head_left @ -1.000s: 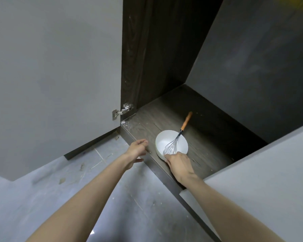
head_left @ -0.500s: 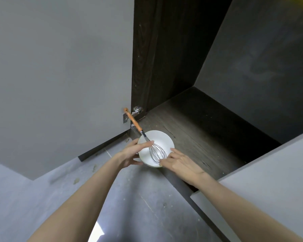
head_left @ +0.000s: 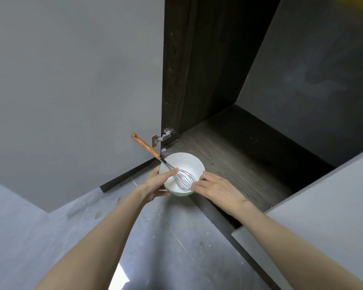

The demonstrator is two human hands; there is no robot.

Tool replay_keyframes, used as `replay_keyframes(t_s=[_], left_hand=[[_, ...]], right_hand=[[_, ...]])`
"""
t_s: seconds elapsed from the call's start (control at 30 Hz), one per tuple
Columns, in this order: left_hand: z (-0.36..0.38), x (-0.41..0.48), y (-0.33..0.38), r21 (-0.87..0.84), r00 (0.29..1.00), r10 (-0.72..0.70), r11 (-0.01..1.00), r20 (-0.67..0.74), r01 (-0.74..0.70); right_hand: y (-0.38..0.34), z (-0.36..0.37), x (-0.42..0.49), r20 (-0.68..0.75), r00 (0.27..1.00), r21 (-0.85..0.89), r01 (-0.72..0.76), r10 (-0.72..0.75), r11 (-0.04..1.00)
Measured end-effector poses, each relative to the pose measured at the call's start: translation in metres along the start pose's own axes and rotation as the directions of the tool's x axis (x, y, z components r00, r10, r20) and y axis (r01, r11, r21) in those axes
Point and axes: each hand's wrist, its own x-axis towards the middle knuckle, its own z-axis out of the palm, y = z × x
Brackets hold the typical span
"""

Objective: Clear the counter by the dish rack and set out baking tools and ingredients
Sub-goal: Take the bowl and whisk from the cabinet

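Observation:
A white bowl (head_left: 187,164) sits at the front edge of the dark wooden cabinet shelf (head_left: 239,160), partly overhanging it. A wire whisk (head_left: 182,176) with an orange wooden handle lies in the bowl, its handle pointing up and left past the rim. My left hand (head_left: 157,183) grips the bowl's left side, thumb over the rim touching the whisk's wires. On the bowl's right side my right hand (head_left: 214,187) holds the rim with its fingertips.
The open grey cabinet door (head_left: 71,91) stands to the left, its metal hinge (head_left: 161,137) just behind the whisk handle. A second grey door (head_left: 323,216) juts out at the lower right. A grey tiled floor (head_left: 166,248) lies below.
The bowl has slid from deeper on the shelf to its front left edge. The whisk handle swung from pointing up-right to up-left. My left hand came in and took the bowl's left side.

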Motion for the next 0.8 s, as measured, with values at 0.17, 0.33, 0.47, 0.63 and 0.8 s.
replay_keyframes(t_s=[0.17,0.33,0.47,0.63,0.8], left_hand=[[-0.005,-0.002,0.001,0.002,0.999,0.016,1.000,-0.041,-0.016],[-0.001,-0.038,0.015,-0.042,0.994,0.047,0.998,-0.101,-0.052],[-0.003,-0.091,0.036,-0.114,0.986,0.044,0.992,-0.163,-0.063],[-0.016,-0.177,0.078,-0.164,0.974,0.014,0.985,-0.225,-0.052],[-0.022,-0.287,0.129,-0.256,0.952,-0.038,0.966,-0.304,-0.043]], right_hand=[[-0.007,0.002,0.003,-0.040,0.999,-0.015,0.022,-0.022,1.000],[-0.016,-0.020,0.000,-0.077,0.997,0.052,0.036,-0.032,0.998],[-0.028,-0.072,0.001,-0.087,0.996,0.134,0.028,-0.016,0.991],[-0.047,-0.164,0.004,-0.079,0.997,0.263,0.045,-0.025,0.964],[-0.060,-0.280,0.013,-0.050,0.995,0.313,0.102,-0.091,0.944]])
